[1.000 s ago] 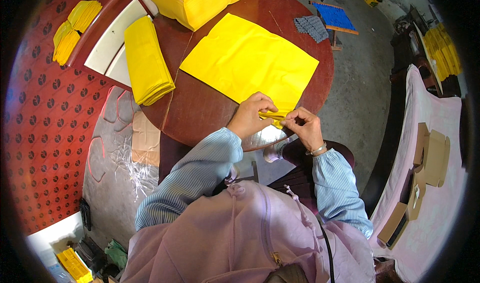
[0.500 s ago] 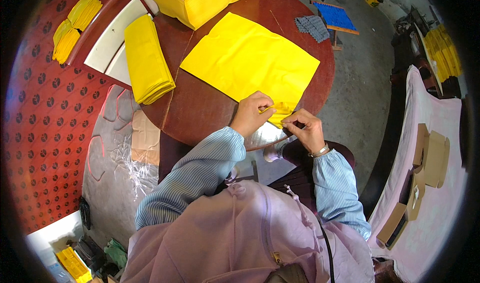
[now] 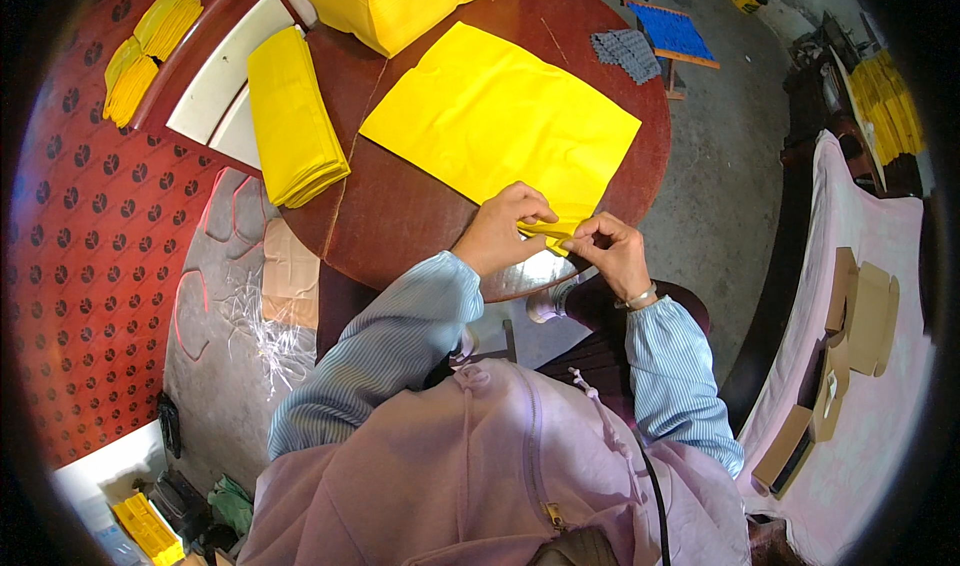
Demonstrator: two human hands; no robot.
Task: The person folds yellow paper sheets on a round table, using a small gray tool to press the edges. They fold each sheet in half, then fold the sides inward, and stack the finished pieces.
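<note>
A large yellow sheet [image 3: 505, 116] lies flat on the round dark red table [image 3: 400, 236]. Its near right end is folded into narrow layers close to the table's rim. My left hand [image 3: 505, 228] has that folded end between its bent fingers and its thumb, which points toward the right hand. At the right tip of the same fold, my right hand [image 3: 614, 256] pinches the edge between thumb and forefinger. Whether the sheet is paper or cloth I cannot tell.
A folded yellow stack [image 3: 295, 116] overhangs the table's left side, with a thicker yellow pile [image 3: 400, 6] behind it. A grey cloth [image 3: 625, 54] lies at the far right rim. Cardboard boxes [image 3: 872, 321] rest on a pink-covered seat. White strings [image 3: 265, 326] lie at lower left.
The left thumb has moved away from its fingertips and toward the right hand. The crumpled flap between my hands is now a narrower fold. Both hands stay at the same end of the sheet.
</note>
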